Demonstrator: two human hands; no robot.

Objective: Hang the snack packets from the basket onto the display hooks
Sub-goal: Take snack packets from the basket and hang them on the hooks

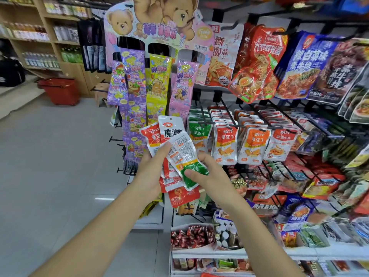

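Observation:
My left hand (152,170) grips a fanned stack of small snack packets (169,134), mostly red and white, held up in front of the display. My right hand (207,172) pinches the lower end of the top packet, a green and white packet (187,156) turned back side up. Just right of the stack, black display hooks (225,109) carry rows of similar green, red and orange packets (225,144). A red shopping basket (61,89) stands on the floor far back on the left.
A teddy-bear candy stand (151,62) with hanging purple, yellow and pink strips rises behind my hands. Large red and blue noodle bags (257,62) hang at upper right. Trays of small sweets (191,235) sit on the low shelf. Wooden shelving (40,37) lines the left wall.

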